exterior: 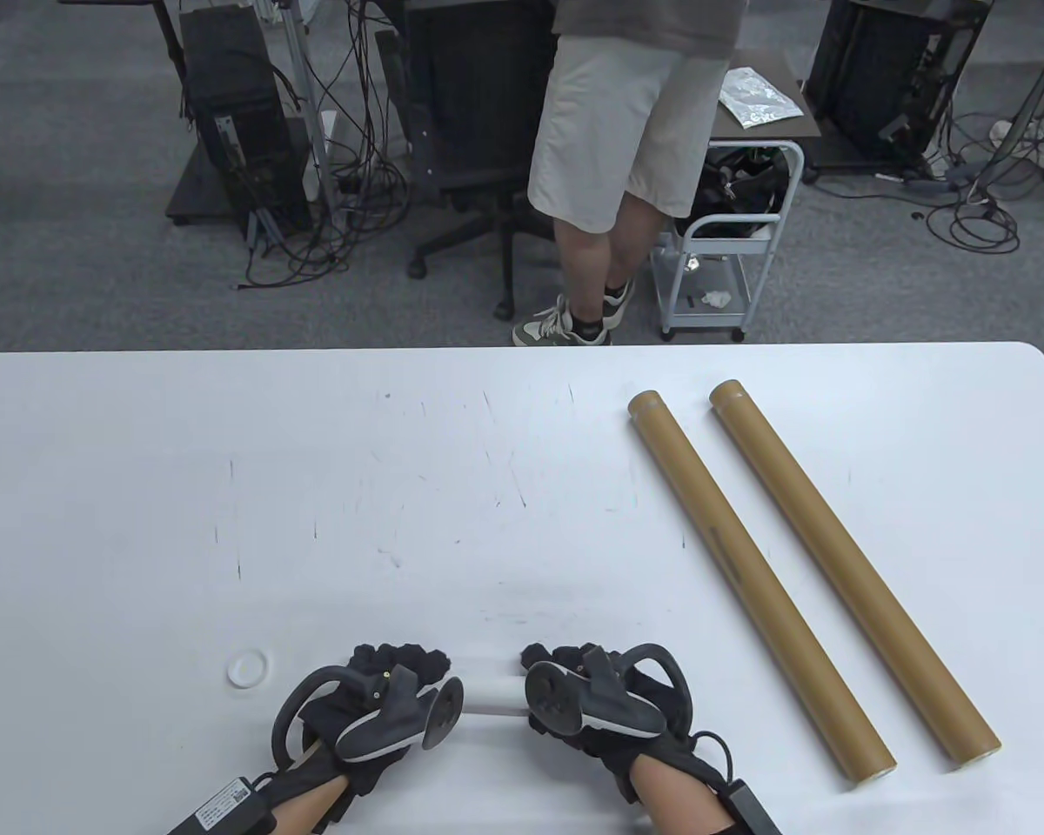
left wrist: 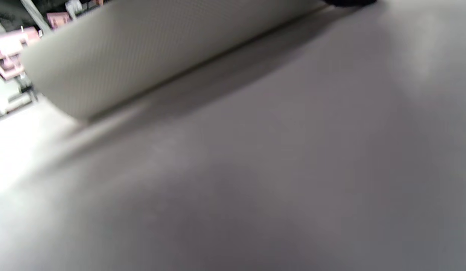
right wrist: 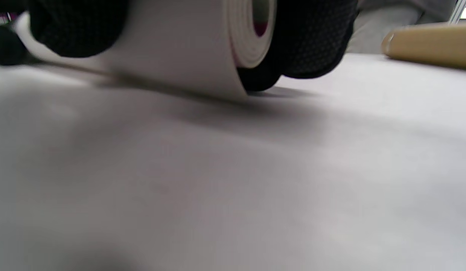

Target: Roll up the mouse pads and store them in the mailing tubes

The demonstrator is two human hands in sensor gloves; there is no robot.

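Your left hand point(exterior: 374, 704) and right hand point(exterior: 587, 696) both grip the rolled white mouse pad point(right wrist: 188, 49) on the white bench point(exterior: 313, 487).

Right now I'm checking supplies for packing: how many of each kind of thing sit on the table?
Brown mailing tubes: 2
White rolled mouse pad, gripped by left hand and right hand: 1
White round cap: 1
Total: 4

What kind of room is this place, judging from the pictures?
Probably an office or lab workspace: grey carpet floor, black computer tower with tangled black cables, black wheeled office chair, and a white metal utility cart behind the white work table.
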